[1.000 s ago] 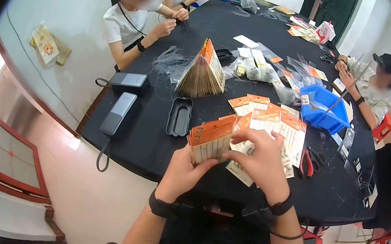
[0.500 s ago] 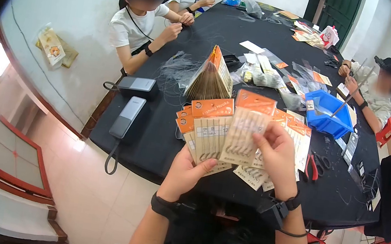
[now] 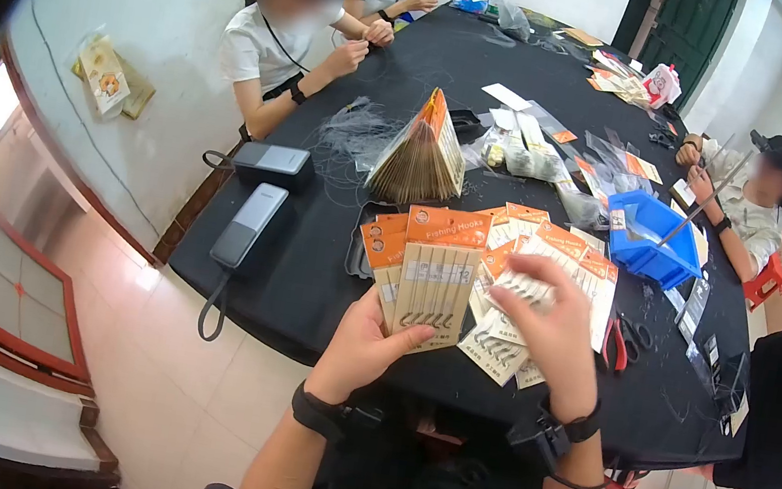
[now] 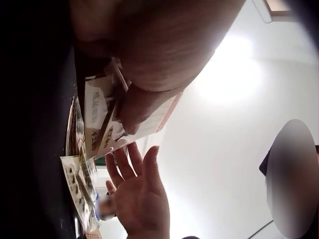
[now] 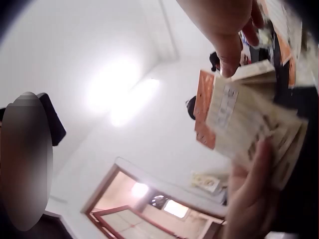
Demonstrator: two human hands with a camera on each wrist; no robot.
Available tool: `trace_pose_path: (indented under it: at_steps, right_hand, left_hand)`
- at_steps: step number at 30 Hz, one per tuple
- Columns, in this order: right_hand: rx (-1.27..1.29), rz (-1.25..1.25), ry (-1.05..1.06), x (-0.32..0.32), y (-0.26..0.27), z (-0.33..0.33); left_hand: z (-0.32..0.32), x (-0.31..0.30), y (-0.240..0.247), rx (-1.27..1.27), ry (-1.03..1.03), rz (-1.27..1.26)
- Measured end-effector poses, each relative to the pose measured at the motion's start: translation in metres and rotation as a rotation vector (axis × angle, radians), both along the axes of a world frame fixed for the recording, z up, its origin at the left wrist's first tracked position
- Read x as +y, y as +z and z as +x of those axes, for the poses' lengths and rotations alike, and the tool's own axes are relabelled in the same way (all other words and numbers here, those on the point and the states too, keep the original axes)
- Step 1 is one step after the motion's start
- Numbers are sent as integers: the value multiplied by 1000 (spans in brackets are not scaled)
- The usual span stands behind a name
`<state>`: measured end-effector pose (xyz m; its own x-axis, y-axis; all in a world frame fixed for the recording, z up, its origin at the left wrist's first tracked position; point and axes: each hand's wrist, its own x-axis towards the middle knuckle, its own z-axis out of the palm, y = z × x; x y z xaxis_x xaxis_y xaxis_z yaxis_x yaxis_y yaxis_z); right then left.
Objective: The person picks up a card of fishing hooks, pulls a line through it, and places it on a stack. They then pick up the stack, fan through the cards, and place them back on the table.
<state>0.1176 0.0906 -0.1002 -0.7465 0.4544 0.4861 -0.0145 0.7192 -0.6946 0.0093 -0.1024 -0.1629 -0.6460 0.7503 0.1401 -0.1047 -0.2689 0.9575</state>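
Upright in my left hand is a small fan of orange-topped fishing hook cards, the thumb across the lower edge of the front one. My right hand hovers over a loose pile of similar cards to the right, its fingers spread and holding nothing. In the left wrist view the right hand shows its palm beside the held cards. The right wrist view shows the left hand gripping the cards from below.
Behind the cards stands a fanned card stack beside a black tray. Two power banks lie left. Right are a blue bin, red-handled pliers and black scissors. Other people sit around the black table.
The card that my right hand held in front of the others has left its fingers, and that hand is now apart from the fan. My left hand still grips its cards.
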Motion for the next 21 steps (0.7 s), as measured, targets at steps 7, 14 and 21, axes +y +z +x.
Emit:
trace_pose_path:
  at_steps: [7,14,21]
  right_hand:
    - [1,-526,119,-8,-14,-8]
    - [243,-654,-34,51,-4,19]
    - [117,-33,-362,43,-11,28]
  left_hand:
    - [1,-5,-3,114,-27,-69]
    - [1,-3,-8,135,67,-36]
    - [4,0,-3,118,96,-16]
